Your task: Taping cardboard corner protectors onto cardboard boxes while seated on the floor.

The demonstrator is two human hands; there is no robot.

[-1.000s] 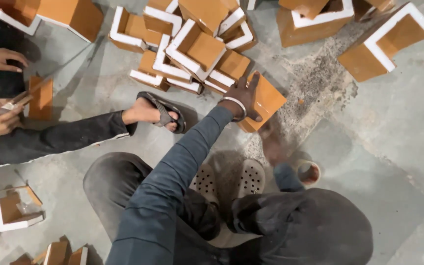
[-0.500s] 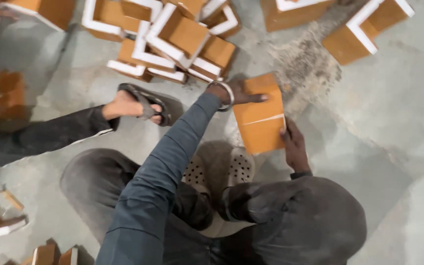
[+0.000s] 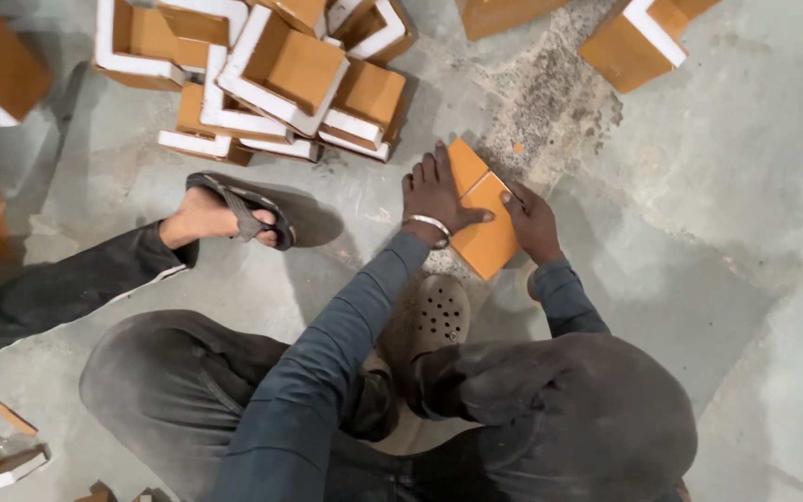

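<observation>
Orange cardboard, folded flat (image 3: 483, 216), lies on the grey concrete floor (image 3: 745, 186), and it is the thing both hands are on. The left hand (image 3: 437, 197) lies flat on the left side of the cardboard with its fingers spread out and a silver bangle (image 3: 429, 223) round the wrist. The right hand (image 3: 532, 221) sits at the right edge of the cardboard, with one finger pointing onto the crease across its middle. The two hands are a little apart, pressing down, and neither one is closed around anything. Just below the cardboard is the person's grey shoe with little holes (image 3: 437, 318), and lower still are the person's bent knees in dark trousers. Up and to the left of the cardboard there is a pile of orange boxes with white edges (image 3: 271, 79), heaped on one another. Up and to the right of the cardboard lies one more orange box with a white edge (image 3: 638, 42), well apart from it. To the left of the cardboard, another person's foot in a dark sandal (image 3: 230, 216) rests on the floor, with a dark trouser leg behind it. Just above the cardboard the floor has a rough, crumbly patch (image 3: 550, 102).
</observation>
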